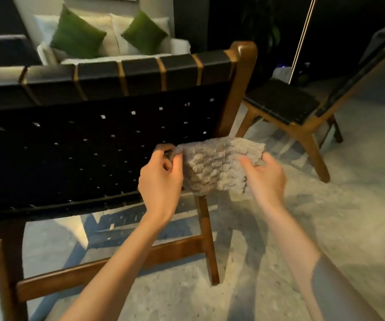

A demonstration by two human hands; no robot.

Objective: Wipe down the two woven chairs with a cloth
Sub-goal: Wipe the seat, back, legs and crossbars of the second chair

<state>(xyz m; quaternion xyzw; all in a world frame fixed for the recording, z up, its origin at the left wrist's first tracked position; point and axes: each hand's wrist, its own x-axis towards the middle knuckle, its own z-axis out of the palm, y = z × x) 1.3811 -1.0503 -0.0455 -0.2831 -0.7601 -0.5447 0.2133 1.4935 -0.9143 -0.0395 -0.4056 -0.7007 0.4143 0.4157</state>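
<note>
A grey fluffy cloth [214, 167] hangs between both my hands, just behind the lower right part of the near woven chair [94, 144]. That chair has a black woven back in a brown wooden frame, and I see it from behind. My left hand [161, 179] pinches the cloth's left edge with curled fingers. My right hand [265, 177] grips its right edge. A second woven chair [286, 103] with the same black weave and wooden legs stands farther right, its seat facing left.
A white sofa [108, 28] with two green cushions [77, 34] stands beyond the near chair. A thin bright rod [301, 40] slants up at the right. The pale speckled floor [349, 216] stretches between and in front of the chairs.
</note>
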